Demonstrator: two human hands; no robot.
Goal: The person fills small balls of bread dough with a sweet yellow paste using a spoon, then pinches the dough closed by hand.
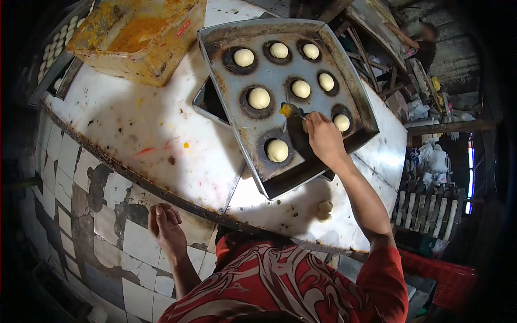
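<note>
Surface: white worktop (145, 134), stained, rounded edge; cracked tiled floor below.
Right hand (323, 137): reaching over dark metal baking tray (237, 116), fingers closed round a brush (293, 111), yellow-tipped, just beside a dough ball (341, 122).
Left hand (166, 226): hanging below the table edge, loosely curled, holding nothing.
Tray: scorched rings, eight pale round balls.
Behind: greasy yellow tub (140, 35).

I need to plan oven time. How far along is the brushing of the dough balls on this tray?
Done: eight round pale dough balls sit spaced on the square metal baking tray. In hand: the right hand holds a small brush with a yellow-coated tip among them. The left hand hangs empty below the table edge. Which balls are already glazed cannot be told. Two dough bits lie off the tray.
</note>
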